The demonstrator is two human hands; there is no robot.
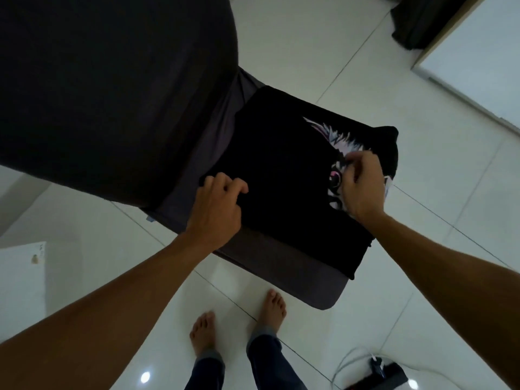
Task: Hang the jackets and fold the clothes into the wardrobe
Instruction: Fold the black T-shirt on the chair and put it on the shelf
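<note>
A black T-shirt (pixel 284 170) with a white and pink print lies partly folded on the corner of a bed with a dark grey sheet (pixel 267 260). My left hand (pixel 219 209) grips the shirt's left edge with curled fingers. My right hand (pixel 363 187) pinches the fabric over the print near the shirt's right side. A black fold of the shirt (pixel 389 147) hangs past the bed's edge beyond my right hand.
A large dark blanket or mattress cover (pixel 98 80) fills the upper left. White tiled floor (pixel 309 52) surrounds the bed. My bare feet (pixel 239 325) stand at the bed's corner. A power strip with white cables (pixel 382 370) lies lower right. A dark cloth (pixel 422 21) sits top right.
</note>
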